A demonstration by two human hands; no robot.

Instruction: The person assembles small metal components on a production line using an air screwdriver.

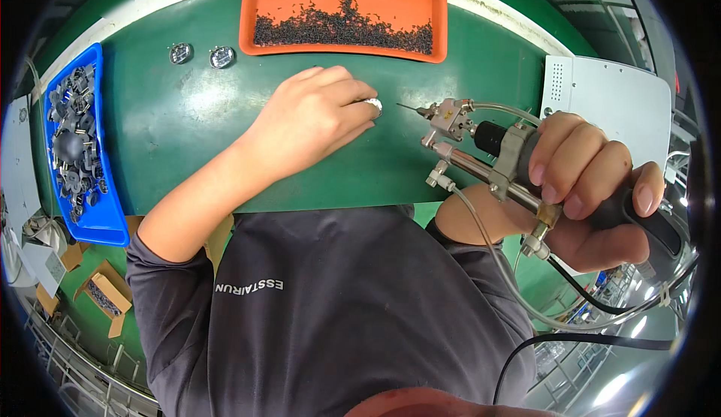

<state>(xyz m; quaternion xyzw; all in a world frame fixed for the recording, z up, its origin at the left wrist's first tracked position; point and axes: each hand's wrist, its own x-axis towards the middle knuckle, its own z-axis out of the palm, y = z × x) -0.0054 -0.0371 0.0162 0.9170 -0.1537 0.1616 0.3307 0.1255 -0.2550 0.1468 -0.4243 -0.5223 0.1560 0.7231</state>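
My left hand (319, 109) rests palm down near the middle of the green table, fingers curled round a small round part (377, 107). Only a pale, shiny bit of that part shows past the fingertips; the rest is hidden. At the right, my right hand (589, 177) is wrapped round the grip of a power screwdriver (488, 143) with a metal head, clear hoses and a thin bit. The bit points left toward the held part, with a gap between them. Two similar round parts, a left one (180, 54) and a right one (222, 57), lie beyond my left hand.
An orange tray (338, 51) holding many tiny dark screws stands at the far side. Along the left edge is a blue tray (113, 210) full of dark round parts. A white box-shaped device (631, 94) sits at the right. Hoses and a black cable (586, 338) trail at lower right.
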